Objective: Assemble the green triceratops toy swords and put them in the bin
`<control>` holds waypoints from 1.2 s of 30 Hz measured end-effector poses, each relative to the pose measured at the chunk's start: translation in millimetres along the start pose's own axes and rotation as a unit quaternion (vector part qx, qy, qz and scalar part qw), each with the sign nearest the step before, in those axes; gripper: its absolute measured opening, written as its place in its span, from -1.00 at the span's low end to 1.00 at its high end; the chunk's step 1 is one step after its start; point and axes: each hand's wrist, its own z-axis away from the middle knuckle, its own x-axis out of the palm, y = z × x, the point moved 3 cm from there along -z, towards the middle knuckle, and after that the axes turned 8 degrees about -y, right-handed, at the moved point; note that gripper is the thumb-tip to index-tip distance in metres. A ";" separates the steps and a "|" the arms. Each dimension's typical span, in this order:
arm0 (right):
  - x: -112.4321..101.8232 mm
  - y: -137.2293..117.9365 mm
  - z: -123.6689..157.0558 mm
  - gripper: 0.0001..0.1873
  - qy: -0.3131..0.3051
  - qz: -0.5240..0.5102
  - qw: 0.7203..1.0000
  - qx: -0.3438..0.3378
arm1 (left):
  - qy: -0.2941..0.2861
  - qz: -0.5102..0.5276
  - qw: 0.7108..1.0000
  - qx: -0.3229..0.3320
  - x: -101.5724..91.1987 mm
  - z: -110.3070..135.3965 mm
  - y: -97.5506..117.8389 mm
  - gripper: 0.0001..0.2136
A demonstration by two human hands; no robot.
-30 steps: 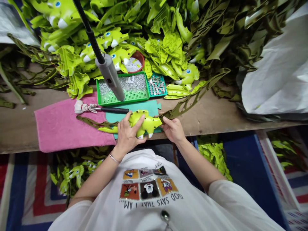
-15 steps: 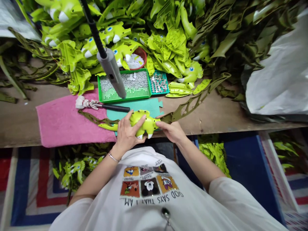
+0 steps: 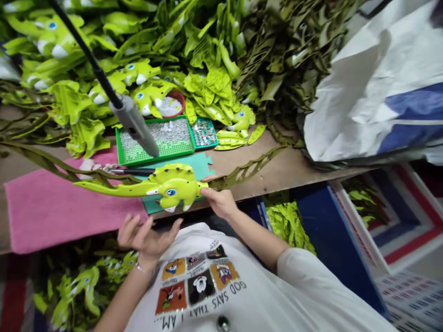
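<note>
My right hand [image 3: 220, 201] pinches the right end of a lime-green plastic toy dinosaur [image 3: 180, 177] with a blue eye, white horn tips and a row of dark dots. Olive strips reach out from it: a slatted one [image 3: 251, 167] to the right, and a long one [image 3: 65, 168] to the left beside a green tapering piece. The toy is over the front edge of the bench, above a teal foam mat [image 3: 206, 162]. Below and left of it, my left hand [image 3: 148, 240] is open and holds nothing, fingers spread and apart from the toy.
A grey screwdriver [image 3: 136, 127] hangs from a black cord over a green tray [image 3: 189, 150] of screws. Beside that stands a teal tray [image 3: 215, 142] of small metal parts. A pink cloth [image 3: 69, 212] and a black-handled tool [image 3: 133, 171] lie left. Green parts [image 3: 204, 92] pile up behind.
My left hand has let go of the toy and drawn back down and left. The toy now shows its eye side, still held by my right hand. The view has shifted.
</note>
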 end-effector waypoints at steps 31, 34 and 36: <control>-243.8 -192.6 -101.6 -0.25 0.254 0.743 0.614 -0.079 | 0.037 0.487 0.809 -0.327 22.8 -2.4 8.9 -0.41; -225.0 -187.5 -91.1 -0.43 0.272 0.730 0.611 -0.142 | 0.029 0.487 0.810 -0.325 27.0 -2.5 9.7 -0.41; -195.3 -174.6 -81.3 -0.59 0.203 0.709 0.645 -0.199 | 0.014 0.493 0.806 -0.327 30.7 -3.6 12.4 -0.39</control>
